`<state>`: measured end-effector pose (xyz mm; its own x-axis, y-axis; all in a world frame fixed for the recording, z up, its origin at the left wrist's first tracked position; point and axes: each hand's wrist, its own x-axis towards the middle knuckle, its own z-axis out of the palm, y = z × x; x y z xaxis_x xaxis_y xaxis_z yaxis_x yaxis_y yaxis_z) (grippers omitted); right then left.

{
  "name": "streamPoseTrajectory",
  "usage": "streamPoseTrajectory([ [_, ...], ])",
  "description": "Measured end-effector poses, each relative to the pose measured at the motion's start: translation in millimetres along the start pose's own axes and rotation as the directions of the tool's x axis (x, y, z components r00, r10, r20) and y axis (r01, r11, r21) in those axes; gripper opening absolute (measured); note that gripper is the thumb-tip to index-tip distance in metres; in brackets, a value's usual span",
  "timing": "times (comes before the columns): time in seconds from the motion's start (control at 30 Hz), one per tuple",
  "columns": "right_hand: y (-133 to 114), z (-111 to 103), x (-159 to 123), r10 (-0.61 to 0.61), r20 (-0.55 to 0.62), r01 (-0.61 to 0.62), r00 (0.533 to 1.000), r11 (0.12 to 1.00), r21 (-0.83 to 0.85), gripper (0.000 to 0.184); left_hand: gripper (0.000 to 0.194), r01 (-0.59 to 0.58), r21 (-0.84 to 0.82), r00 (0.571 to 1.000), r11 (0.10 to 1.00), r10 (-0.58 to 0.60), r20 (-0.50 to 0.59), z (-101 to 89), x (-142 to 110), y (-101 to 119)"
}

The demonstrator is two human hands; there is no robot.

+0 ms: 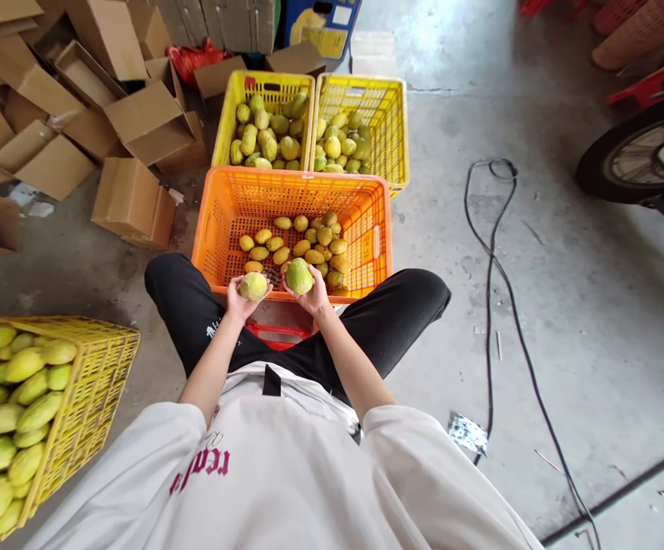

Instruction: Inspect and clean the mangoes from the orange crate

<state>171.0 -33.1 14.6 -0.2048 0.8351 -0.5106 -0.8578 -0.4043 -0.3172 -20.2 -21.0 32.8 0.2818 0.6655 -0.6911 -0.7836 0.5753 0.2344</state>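
Note:
Cupped in my left hand (236, 301) is a pale yellow-green papaya (253, 286). My right hand (315, 293) has its fingers curled round a greener papaya (299, 276). The two fruits are held side by side, a little apart, over the near rim of an orange plastic crate (291, 191). Inside that crate, smaller yellow and brownish papayas (314, 256) lie loose, most of them toward its right side. Behind it stand a left yellow crate (224, 122) and a right yellow crate (392, 126), both holding greenish-yellow papayas.
At my left, another yellow crate (88, 382) is heaped with large papayas (11, 412). Cardboard boxes (131, 195) are piled at the far left. A black cable (495, 260) loops across the concrete floor on the right, near a motorcycle wheel (641, 156).

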Motion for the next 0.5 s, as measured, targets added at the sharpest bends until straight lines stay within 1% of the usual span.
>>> streamPoseTrajectory([
  [0.1, -0.2, -3.7, 0.4, 0.028, -0.012, -0.028, 1.000, 1.000, 0.001, 0.030, 0.035, -0.025, -0.032, 0.999, 0.999, 0.026, 0.033, 1.3, 0.5, -0.7],
  [0.23, -0.1, -7.4, -1.0, 0.049, 0.040, -0.048, 0.998, 0.998, -0.034, 0.028, 0.044, -0.098, -0.068, 0.995, 0.993, 0.099, 0.007, 2.3, 2.2, -0.4],
  [0.3, 0.4, -8.3, -1.8, 0.054, 0.056, -0.051, 0.997, 0.997, -0.058, 0.026, 0.044, -0.112, -0.069, 0.994, 0.991, 0.113, 0.003, 1.9, 2.2, 0.1],
  [0.4, 1.2, -8.2, -1.8, 0.051, 0.048, -0.046, 0.998, 0.994, -0.100, 0.024, 0.043, -0.102, -0.041, 0.995, 0.994, 0.102, 0.011, 0.3, 1.3, 0.2],
  [0.5, 0.6, -5.2, -1.6, 0.034, 0.025, -0.031, 0.999, 0.993, -0.117, 0.025, 0.041, -0.054, -0.003, 0.998, 0.999, 0.054, -0.012, -0.8, 1.7, -0.6],
])
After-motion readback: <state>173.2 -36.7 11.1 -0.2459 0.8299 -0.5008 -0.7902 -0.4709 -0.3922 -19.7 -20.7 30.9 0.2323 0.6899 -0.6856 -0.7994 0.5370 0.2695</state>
